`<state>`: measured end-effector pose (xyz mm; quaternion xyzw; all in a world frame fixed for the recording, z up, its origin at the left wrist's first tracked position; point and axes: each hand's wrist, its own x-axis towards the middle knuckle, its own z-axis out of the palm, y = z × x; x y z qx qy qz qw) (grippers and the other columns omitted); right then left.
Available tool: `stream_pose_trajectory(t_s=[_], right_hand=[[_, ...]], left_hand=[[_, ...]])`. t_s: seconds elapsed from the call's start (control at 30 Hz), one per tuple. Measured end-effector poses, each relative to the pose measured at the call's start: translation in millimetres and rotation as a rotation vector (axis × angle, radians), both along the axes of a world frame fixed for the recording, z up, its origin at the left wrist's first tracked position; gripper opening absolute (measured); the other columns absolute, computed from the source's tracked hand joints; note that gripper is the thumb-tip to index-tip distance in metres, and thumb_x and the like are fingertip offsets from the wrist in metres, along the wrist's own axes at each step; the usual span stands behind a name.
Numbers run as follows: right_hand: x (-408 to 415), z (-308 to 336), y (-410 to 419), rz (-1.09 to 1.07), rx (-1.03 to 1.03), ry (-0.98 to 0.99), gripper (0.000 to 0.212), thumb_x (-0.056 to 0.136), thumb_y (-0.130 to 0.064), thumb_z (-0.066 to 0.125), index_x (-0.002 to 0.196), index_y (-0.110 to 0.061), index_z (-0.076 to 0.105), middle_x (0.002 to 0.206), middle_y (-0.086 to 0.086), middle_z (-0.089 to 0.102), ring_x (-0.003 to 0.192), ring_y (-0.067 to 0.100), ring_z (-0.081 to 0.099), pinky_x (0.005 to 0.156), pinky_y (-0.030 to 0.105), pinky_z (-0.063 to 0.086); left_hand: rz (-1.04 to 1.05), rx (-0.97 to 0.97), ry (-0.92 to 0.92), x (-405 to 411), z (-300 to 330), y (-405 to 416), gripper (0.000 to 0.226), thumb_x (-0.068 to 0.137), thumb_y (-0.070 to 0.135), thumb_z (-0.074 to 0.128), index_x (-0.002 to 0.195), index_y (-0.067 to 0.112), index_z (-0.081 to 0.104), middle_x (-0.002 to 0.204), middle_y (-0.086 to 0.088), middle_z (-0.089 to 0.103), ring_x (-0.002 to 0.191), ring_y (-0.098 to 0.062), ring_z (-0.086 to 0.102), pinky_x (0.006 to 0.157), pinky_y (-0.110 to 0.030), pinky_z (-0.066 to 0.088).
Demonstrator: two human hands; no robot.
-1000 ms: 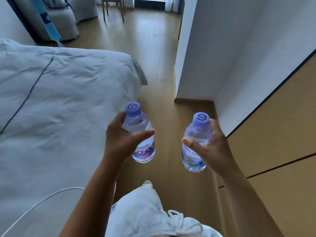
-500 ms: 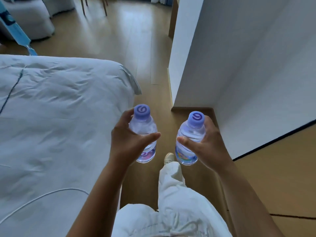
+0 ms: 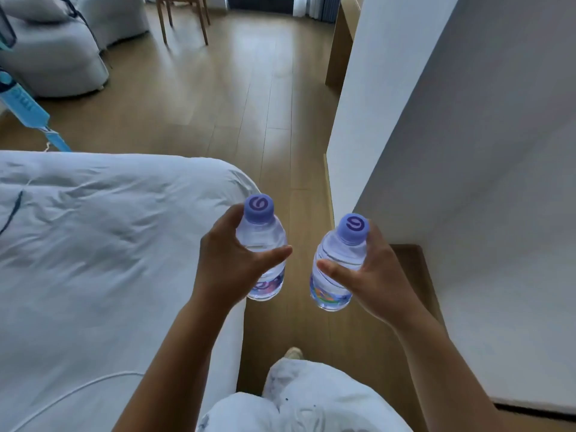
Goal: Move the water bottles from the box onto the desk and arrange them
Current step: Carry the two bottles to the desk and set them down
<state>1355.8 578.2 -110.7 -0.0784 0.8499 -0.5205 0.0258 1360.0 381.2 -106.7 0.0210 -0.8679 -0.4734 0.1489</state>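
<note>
I carry two small clear water bottles with purple caps, one in each hand, at waist height over the wooden floor. My left hand grips the left bottle around its body, thumb across the front. My right hand grips the right bottle the same way; this bottle leans slightly to the left at its base. Both bottles are upright with caps toward the camera. Neither the box nor the desk top is in view.
A bed with a white duvet fills the left. A white wall runs along the right, leaving a narrow strip of wooden floor. A grey armchair and wooden chair legs stand far ahead. My white-trousered leg is below.
The view has advanced along the passage between bed and wall; more open floor and the armchair show ahead. Both hands keep their grip on the bottles, now held slightly closer together.
</note>
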Motion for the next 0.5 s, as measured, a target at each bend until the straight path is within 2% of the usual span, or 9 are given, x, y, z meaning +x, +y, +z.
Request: stream_pose_trajectory(t_s=[0.13, 0.23, 0.37, 0.43, 0.5], right_hand=[[-66.1, 1.8, -4.8, 0.005, -0.009, -0.043, 0.054, 0.073, -0.027, 0.077, 0.117, -0.022, 0.046, 0.101, -0.004, 0.06, 0.092, 0.008, 0.061, 0.076, 0.011, 0.05], [-115.3, 1.4, -7.6, -0.014, -0.023, -0.062, 0.053, 0.072, -0.029, 0.077, 0.116, -0.022, 0.048, 0.099, -0.006, 0.06, 0.089, 0.007, 0.063, 0.075, 0.011, 0.051], [-201.1, -3.8, -14.3, -0.024, -0.019, -0.063, 0.051, 0.072, -0.027, 0.078, 0.113, -0.026, 0.048, 0.098, -0.009, 0.06, 0.089, 0.005, 0.062, 0.075, 0.011, 0.051], [-248.3, -7.3, -18.5, -0.025, -0.017, -0.059, 0.049, 0.072, -0.026, 0.079, 0.11, -0.03, 0.047, 0.096, -0.011, 0.06, 0.088, 0.001, 0.061, 0.075, 0.011, 0.051], [-302.2, -11.5, -23.3, -0.045, 0.001, -0.043, 0.047, 0.072, -0.026, 0.078, 0.107, -0.034, 0.046, 0.096, -0.013, 0.059, 0.089, -0.002, 0.059, 0.073, 0.007, 0.048]], left_hand=[[-0.015, -0.009, -0.009, -69.0, 6.0, -9.4, 0.067, 0.06, 0.044, 0.078, 0.116, 0.015, 0.057, 0.103, 0.014, 0.056, 0.087, -0.003, 0.054, 0.073, 0.004, 0.034], [-0.034, 0.02, -0.025, -121.5, 9.2, -11.7, 0.07, 0.057, 0.049, 0.072, 0.117, 0.015, 0.057, 0.104, 0.012, 0.058, 0.09, -0.007, 0.056, 0.077, -0.005, 0.038], [-0.036, 0.065, -0.039, -210.6, 3.3, -16.3, 0.06, 0.06, 0.035, 0.082, 0.112, 0.018, 0.057, 0.101, 0.009, 0.06, 0.09, -0.013, 0.06, 0.078, -0.018, 0.047], [-0.041, 0.068, -0.032, -260.6, 0.0, -21.1, 0.062, 0.059, 0.037, 0.082, 0.113, 0.015, 0.058, 0.1, 0.006, 0.062, 0.09, -0.017, 0.062, 0.079, -0.026, 0.051], [-0.053, 0.088, -0.029, -318.9, -3.4, -28.0, 0.064, 0.058, 0.035, 0.084, 0.114, 0.013, 0.06, 0.1, 0.004, 0.065, 0.09, -0.019, 0.064, 0.08, -0.027, 0.052]])
